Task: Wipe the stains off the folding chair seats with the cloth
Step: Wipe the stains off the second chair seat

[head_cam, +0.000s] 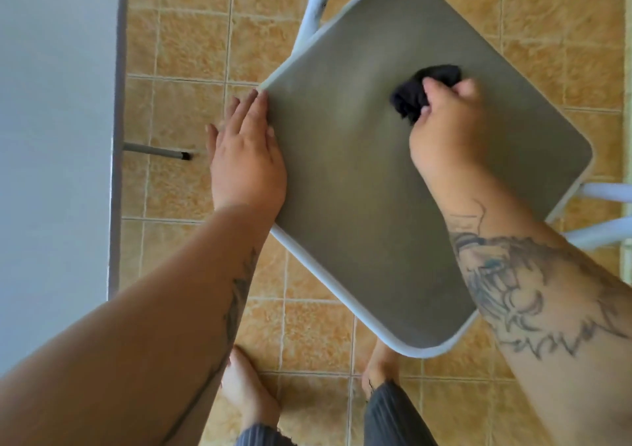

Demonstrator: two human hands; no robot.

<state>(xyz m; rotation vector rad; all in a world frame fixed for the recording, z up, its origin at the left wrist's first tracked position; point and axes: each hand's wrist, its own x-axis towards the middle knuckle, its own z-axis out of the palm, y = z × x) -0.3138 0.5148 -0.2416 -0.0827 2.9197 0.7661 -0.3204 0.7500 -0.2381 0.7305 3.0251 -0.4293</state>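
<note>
A grey folding chair seat (376,206) with a pale rim fills the middle of the head view, turned at an angle. My right hand (448,127) presses a bunched black cloth (420,93) onto the seat's far right part. My left hand (246,151) lies flat against the seat's left edge, thumb on the seat and fingers stretched along the rim. I can make out no clear stain on the seat surface.
A white table (54,120) stands at the left, with a thin metal leg (154,151) poking out below it. Pale chair frame tubes (318,4) show at the top and right. Tan floor tiles (191,52) lie all around. My bare feet (246,387) stand near the seat's front edge.
</note>
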